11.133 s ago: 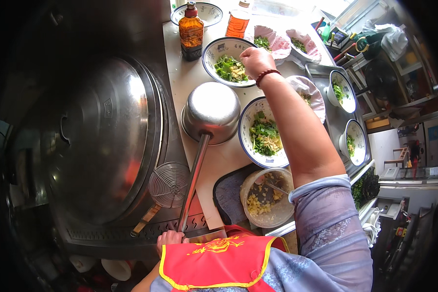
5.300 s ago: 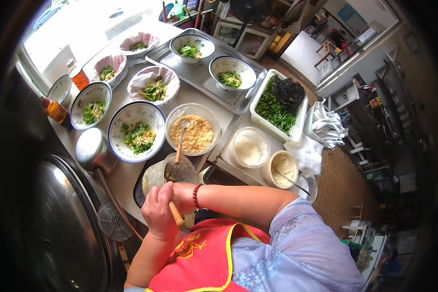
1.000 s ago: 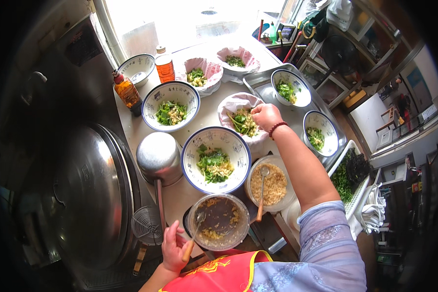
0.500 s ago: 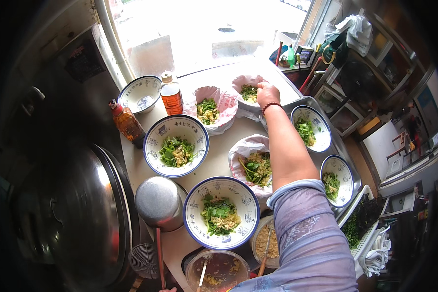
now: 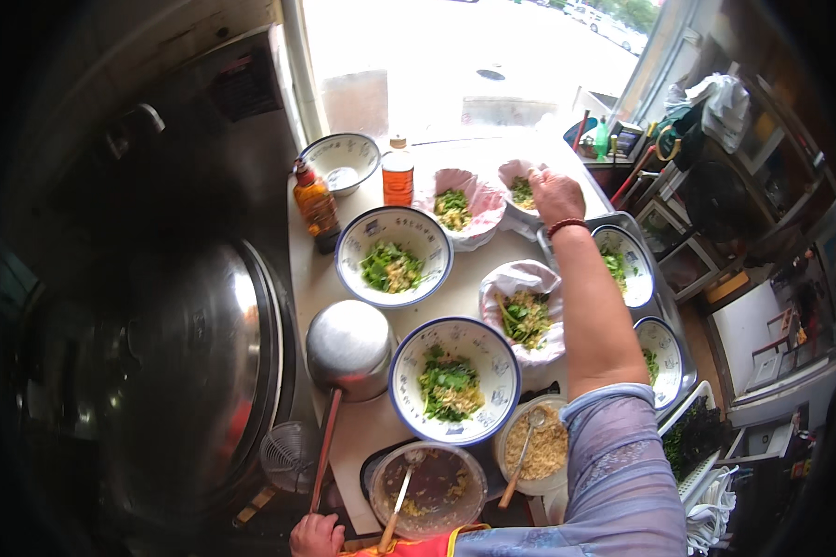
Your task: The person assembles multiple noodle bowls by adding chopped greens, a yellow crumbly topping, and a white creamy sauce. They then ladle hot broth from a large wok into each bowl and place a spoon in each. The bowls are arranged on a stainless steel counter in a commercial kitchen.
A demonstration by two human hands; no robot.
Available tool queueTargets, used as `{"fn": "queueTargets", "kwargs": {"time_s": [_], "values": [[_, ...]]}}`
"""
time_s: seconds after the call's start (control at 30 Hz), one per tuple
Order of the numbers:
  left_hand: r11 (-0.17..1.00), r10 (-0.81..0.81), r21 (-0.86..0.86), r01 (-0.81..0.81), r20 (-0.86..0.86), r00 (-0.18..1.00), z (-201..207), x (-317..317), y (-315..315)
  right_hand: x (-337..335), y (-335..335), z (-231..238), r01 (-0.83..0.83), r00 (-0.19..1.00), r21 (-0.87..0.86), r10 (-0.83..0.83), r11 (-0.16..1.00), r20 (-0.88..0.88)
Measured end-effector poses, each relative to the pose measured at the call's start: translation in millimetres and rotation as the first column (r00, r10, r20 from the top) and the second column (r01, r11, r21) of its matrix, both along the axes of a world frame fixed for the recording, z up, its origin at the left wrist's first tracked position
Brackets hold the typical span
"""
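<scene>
Apparently mid-seasoning, the right hand [image 5: 557, 198] hangs over the greens [image 5: 521, 194] in the far lined bowl [image 5: 509, 174]; whether its fingers pinch anything cannot be told. At the pan handle [image 5: 326, 446], the left hand's [image 5: 317, 537] grip is unclear. Next likely calls for lifting clear.

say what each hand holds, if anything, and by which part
Left hand: at the end of the pot handle; grip cannot be told. Right hand: over a lined bowl; any hold hidden.
</scene>
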State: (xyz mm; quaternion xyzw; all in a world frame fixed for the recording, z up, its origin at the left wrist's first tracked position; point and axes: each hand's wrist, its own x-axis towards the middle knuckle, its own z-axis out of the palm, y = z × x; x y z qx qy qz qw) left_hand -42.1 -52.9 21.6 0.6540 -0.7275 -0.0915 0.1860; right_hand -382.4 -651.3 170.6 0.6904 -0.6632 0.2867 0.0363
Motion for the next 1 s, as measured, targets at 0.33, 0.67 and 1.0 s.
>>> {"fn": "queueTargets", "kwargs": {"time_s": [0.33,0.67,1.0], "values": [[0.996,-0.071,-0.084,0.043,-0.367,0.927,6.9,30.8,9.0,102.5,246.9,91.0,-0.359,0.932,0.119,0.349,0.926,0.094],[0.836,0.232,-0.532,-0.134,0.122,0.965,70.4,311.2,-114.8,222.4,496.9,54.6,-0.540,0.841,0.356,0.480,0.762,0.250],[0.840,0.542,-0.058,-0.540,0.160,0.825,81.1,426.4,-217.9,426.5,606.4,-145.1,-0.555,0.448,0.801,-0.732,0.224,0.514]]}}
